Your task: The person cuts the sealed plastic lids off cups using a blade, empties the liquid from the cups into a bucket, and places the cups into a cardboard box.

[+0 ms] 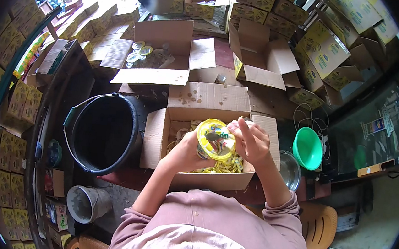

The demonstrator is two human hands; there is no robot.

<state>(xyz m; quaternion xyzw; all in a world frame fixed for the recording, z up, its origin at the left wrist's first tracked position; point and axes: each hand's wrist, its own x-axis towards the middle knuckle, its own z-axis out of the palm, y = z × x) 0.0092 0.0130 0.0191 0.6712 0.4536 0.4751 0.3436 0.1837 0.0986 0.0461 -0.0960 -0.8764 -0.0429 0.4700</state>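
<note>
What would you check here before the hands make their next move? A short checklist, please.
1. Tub supported: ok, left hand grips its side.
2. Right hand at the tub: ok, fingers at the rim.
3. Box below open: ok, flaps folded out.
4. Bucket and green bowl out of the way: ok, one on each side.
5. Tub sealed all round: cannot tell, fingers hide part of the rim.
</note>
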